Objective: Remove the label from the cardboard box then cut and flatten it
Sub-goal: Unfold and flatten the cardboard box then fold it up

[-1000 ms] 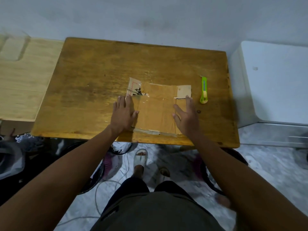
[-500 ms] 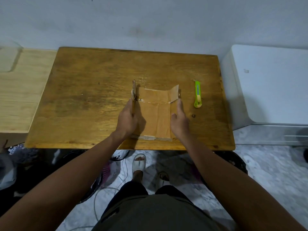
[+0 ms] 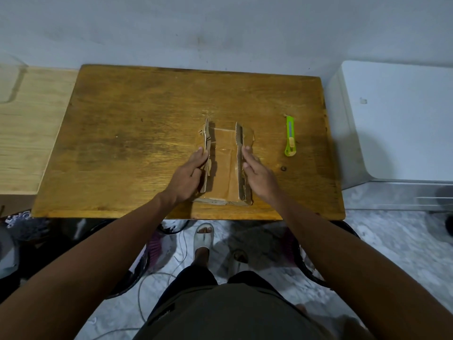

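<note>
Head view: cardboard box point(image 3: 224, 170), cut open, lies near front edge of bench point(image 3: 137, 133). Left hand point(image 3: 190, 174) grips left side panel upright; right hand point(image 3: 257, 173) open, flat against right panel. Risk: creased panels may spring back or tear at taped seams; box may slide off front edge. Cutter point(image 3: 290, 136) well apart on right. No readable writing or brand.

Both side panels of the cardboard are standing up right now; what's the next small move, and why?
Probably fold both panels inward onto the middle strip. The left hand and right hand press the outer faces of the cardboard box, whose sides stand upright, while the utility knife lies untouched.
</note>
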